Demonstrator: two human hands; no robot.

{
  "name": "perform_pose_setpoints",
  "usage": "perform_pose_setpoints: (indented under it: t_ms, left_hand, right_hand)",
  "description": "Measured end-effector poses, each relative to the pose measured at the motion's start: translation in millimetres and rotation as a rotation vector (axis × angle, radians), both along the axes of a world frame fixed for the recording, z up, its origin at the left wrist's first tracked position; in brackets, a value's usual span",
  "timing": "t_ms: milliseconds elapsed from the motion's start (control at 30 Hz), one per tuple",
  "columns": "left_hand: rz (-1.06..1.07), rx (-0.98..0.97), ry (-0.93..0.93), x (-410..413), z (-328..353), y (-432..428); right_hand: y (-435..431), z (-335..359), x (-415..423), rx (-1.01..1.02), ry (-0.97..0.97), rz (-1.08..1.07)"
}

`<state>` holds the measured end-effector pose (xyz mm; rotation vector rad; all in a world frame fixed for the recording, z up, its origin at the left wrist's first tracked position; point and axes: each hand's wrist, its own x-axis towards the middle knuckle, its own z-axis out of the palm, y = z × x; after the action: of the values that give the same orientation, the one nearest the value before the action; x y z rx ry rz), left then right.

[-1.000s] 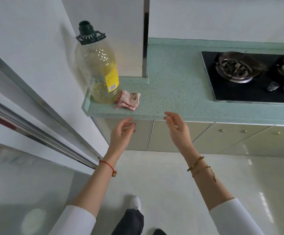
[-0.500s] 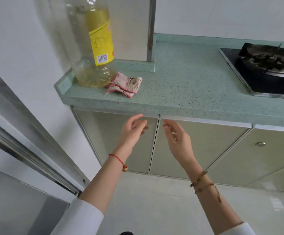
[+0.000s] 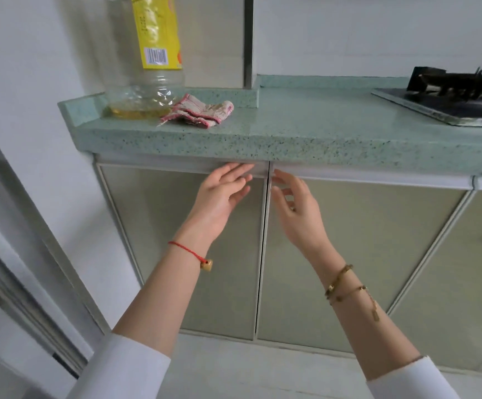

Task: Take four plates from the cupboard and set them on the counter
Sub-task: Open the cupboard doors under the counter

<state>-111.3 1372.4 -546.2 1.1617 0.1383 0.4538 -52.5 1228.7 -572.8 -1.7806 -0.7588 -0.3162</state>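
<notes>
Two open hands, left hand (image 3: 222,194) and right hand (image 3: 299,211), empty, reach two shut cupboard doors (image 3: 349,254) under the bench (image 3: 306,131).

counter left end: pretty crowded, oil bottle (image 3: 150,67) and a crumpled cloth (image 3: 198,112) sit touching each other
counter (image 3: 306,122) middle: wide bare stretch between cloth and stove (image 3: 450,102)
cupboard doors (image 3: 182,240): both shut, blocking the inside
hands: left hand (image 3: 219,197) and right hand (image 3: 297,208) spread empty at the seam, under the counter lip
</notes>
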Motion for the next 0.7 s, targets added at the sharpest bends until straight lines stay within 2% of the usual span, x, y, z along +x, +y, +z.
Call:
perform_pose_setpoints:
  t_ms: [200,367,500,600,700]
  left_hand:
    - [-0.021,0.007,-0.041,-40.2,-9.6,-0.7]
    - [-0.036,0.031,-0.065,-90.9,-16.6,1.7]
    - [-0.049,0.009,-0.094,-131.7,-19.1,4.7]
    - [-0.016,0.03,-0.111,-162.8,-20.0,6.5]
    - [0.105,0.073,-0.122,-193.0,-24.6,3.2]
  right_hand:
    - [2.4,-1.3,-16.6,0.036,0.016,0.095]
    - [6.5,1.8,-56.9,0.159,-0.061,0.341]
    - [12.5,2.8,-85.7,0.198,-0.084,0.454]
    - [20.5,2.7,-108.8,0.21,-0.077,0.528]
    - [31.2,4.2,-132.8,0.221,-0.076,0.591]
